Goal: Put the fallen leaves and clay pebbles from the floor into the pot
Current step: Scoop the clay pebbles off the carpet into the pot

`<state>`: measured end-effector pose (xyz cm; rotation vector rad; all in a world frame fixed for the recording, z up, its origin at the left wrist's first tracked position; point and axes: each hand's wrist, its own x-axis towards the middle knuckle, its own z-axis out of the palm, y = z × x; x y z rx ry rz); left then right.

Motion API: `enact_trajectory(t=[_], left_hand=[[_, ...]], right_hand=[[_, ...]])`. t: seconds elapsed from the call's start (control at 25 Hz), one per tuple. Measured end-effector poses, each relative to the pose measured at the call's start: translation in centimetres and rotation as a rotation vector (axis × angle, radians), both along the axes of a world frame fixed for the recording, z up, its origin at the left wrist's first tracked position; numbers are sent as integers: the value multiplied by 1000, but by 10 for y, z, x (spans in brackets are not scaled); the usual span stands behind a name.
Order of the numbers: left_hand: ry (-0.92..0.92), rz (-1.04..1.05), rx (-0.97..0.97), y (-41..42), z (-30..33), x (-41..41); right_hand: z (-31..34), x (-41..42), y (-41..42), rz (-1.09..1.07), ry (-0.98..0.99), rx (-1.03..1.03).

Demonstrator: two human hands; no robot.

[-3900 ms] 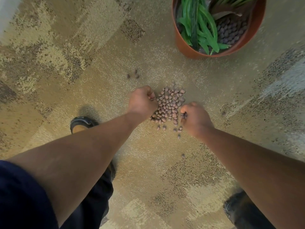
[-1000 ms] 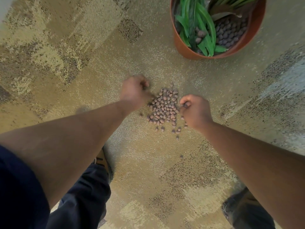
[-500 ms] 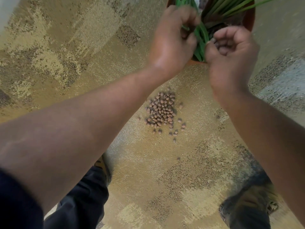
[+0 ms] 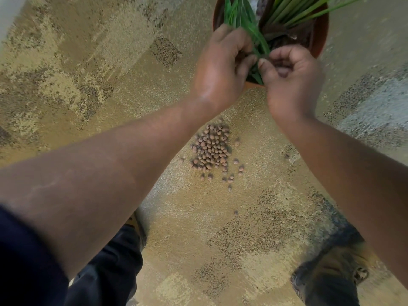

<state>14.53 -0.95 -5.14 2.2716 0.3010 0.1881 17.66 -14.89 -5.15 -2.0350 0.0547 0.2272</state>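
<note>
A terracotta pot with green leaves and dark pebbles inside stands at the top of the head view. My left hand and my right hand hover side by side over its near rim, fingers curled inward. A clay pebble shows in the cupped fingers of my right hand. What my left hand holds is mostly hidden by its fingers. A pile of brown clay pebbles lies on the carpet below my hands, with a few strays around it.
Patterned tan carpet covers the floor. One stray pebble lies nearer to me. My left shoe and right shoe stand at the bottom, either side of open carpet.
Both hands left the pebble pile and rose to the pot's near rim. Since half a second ago they have barely shifted, and the fingers have loosened a little.
</note>
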Motion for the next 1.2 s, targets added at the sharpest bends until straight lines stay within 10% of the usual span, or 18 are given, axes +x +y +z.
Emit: enact_trajectory(t=[0.56,0.92,1.2], left_hand=[[-106,-133,31,-9,-3,-43],[801,-155,200,26,-67,-166],[883,-197,183,23,-76,-198]], right_hand=[[3,-35,-11,269,-339,-140],[-54,-121,-66,687,572,-533],[-62,-185,-83,774,854,-631]])
